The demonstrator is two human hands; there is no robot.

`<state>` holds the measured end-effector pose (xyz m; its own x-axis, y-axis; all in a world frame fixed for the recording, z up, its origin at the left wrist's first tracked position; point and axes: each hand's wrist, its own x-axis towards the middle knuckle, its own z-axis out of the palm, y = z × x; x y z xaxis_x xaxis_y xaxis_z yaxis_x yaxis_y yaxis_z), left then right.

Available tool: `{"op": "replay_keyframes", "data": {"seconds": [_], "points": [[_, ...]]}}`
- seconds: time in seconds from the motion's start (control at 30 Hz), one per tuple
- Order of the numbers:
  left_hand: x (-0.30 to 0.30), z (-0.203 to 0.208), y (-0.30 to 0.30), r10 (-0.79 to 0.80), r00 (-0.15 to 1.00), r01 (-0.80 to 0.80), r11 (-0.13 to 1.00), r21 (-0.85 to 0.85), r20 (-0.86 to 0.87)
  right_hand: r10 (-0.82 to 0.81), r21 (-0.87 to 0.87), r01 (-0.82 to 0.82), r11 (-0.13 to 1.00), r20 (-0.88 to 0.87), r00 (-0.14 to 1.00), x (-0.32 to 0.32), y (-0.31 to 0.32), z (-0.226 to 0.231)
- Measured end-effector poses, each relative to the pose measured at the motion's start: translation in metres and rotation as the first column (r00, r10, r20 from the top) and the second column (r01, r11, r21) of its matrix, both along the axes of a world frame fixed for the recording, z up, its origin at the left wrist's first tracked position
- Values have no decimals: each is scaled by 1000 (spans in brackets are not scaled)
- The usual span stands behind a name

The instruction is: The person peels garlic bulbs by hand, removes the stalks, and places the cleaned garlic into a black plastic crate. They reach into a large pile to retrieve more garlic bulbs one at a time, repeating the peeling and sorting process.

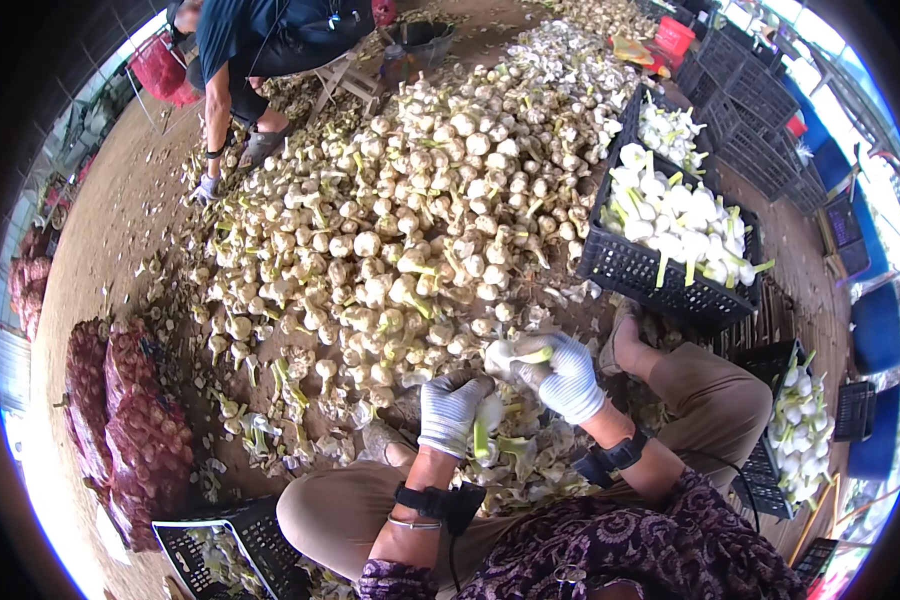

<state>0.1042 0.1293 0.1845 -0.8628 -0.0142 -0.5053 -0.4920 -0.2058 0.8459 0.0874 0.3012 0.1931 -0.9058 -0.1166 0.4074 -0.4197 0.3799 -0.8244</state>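
Observation:
My right hand point(560, 378), in a pale knit glove with grey fingertips, is closed around a whitish garlic bulb point(499, 357) with a short green stem. Just left of it, my left hand point(447, 414), gloved alike, has its fingers curled together. Against those fingers is a white garlic bulb point(489, 410), its green stem pointing down; the grip on it is partly hidden. Both hands are above my lap, at the near edge of a large heap of unpeeled garlic point(370, 240). Loose peelings point(530, 460) lie between my legs.
Black crates of cleaned garlic stand at right, one heaped full point(670, 225), another point(800, 430) beside my knee. Full red mesh sacks point(145, 430) lie at left, near a black crate point(195, 560) with peelings. A co-worker point(270, 50) bends at the heap's far left. Stacked crates point(740, 110) rise far right.

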Motion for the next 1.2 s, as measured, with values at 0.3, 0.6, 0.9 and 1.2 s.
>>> {"op": "replay_keyframes", "data": {"seconds": [0.3,0.6,0.9,1.2], "points": [[1,15,2,49,998,-51,997,59,33,-17,238,45,970,-115,993,-2,6,6],[0,-1,5,-98,995,97,995,-21,-3,-49,-172,85,981,204,978,2,9,-16],[9,-35,-7,-449,892,284,642,-712,-49,538,-765,555,328,634,556,-7,13,-5],[-17,-42,-17,242,968,-244,970,-22,-70,370,-702,333,630,648,666,-2,42,-24]]}}
